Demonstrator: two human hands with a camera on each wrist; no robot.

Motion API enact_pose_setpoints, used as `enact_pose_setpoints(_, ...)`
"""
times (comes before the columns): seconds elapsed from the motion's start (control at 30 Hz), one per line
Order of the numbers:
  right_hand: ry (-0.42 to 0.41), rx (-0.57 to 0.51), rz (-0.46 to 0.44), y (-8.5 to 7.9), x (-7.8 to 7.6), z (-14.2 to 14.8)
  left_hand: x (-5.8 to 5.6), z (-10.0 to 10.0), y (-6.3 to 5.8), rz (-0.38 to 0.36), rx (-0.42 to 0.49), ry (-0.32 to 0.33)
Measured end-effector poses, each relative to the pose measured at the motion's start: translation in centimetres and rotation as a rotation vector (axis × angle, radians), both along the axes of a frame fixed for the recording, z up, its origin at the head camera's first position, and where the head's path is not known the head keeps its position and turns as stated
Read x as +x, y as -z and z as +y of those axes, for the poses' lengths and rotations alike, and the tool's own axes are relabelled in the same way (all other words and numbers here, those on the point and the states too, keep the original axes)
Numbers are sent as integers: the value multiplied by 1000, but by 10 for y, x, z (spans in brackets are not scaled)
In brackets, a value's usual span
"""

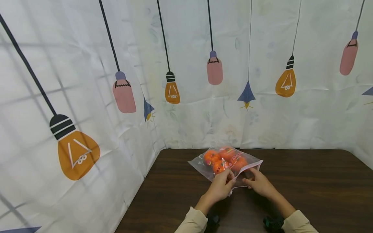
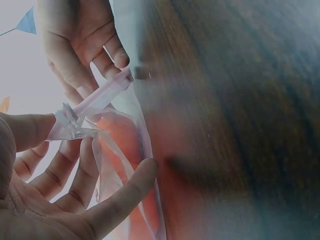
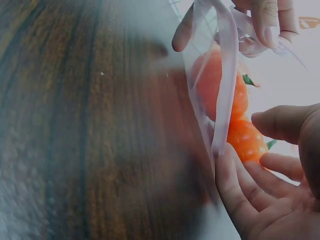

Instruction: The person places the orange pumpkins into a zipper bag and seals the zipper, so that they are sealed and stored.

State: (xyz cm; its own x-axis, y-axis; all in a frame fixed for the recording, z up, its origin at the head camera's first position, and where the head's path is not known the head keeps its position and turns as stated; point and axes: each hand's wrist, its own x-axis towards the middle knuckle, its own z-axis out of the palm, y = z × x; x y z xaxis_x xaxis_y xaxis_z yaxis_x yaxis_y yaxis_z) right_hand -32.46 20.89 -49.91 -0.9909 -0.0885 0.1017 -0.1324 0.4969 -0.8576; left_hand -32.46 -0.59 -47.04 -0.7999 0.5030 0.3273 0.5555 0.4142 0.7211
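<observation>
A clear zip bag (image 1: 201, 165) with a pale pink rim lies on the dark table, holding several round orange pieces (image 1: 211, 157) that look like small pumpkins. Green stems show on these pieces (image 3: 245, 140) in the right wrist view. My left hand (image 1: 220, 185) pinches the rim near the zip end, plastic (image 2: 67, 122) caught between thumb and fingers. At the mouth's other side is my right hand (image 1: 260, 183). Its fingers (image 3: 232, 172) lie against the bag's edge, with the thumb held apart from them. Printed red lettering partly covers the contents.
The brown wooden table (image 1: 314, 187) extends on both sides of the bag. Behind it and to the left hangs a white cloth (image 1: 192, 126) printed with lamps. Dark objects (image 1: 272, 223) sit by the wrists at the bottom.
</observation>
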Motion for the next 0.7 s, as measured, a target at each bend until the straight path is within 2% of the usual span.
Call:
enact_pose_setpoints(0.17,0,-38,23,-1,-1,3,1,1,1,-22,8,20)
enact_pose_setpoints(0.3,44,-40,39,-5,0,6,1,2,0,-43,17,32)
enact_pose_setpoints(0.43,129,-19,62,-10,-1,9,1,2,-1,-44,9,28)
enact_pose_setpoints(0.57,213,-56,68,-14,-1,12,2,3,-1,-47,7,31)
enact_pose_setpoints(0.7,273,-128,63,-17,0,15,3,4,-2,18,-21,28)
